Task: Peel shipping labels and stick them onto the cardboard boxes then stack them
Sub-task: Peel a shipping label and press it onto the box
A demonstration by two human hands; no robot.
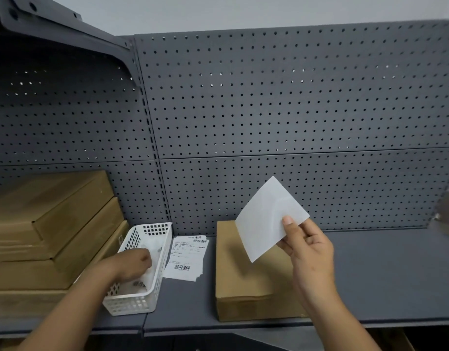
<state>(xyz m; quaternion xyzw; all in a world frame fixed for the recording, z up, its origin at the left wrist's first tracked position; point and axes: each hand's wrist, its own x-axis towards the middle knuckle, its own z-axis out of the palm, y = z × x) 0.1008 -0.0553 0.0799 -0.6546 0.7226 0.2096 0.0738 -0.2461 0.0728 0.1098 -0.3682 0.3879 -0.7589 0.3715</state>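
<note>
I see barcodes on the shipping labels (186, 257) lying flat; their small print is too blurred to read.

We see open shelf (385, 274) surface R of the cardboard box (246, 282); L side blocked by stacked boxes (46, 231), white basket (142, 269) & loose labels (186, 257); pegboard (281, 110) closes the rear.
</note>
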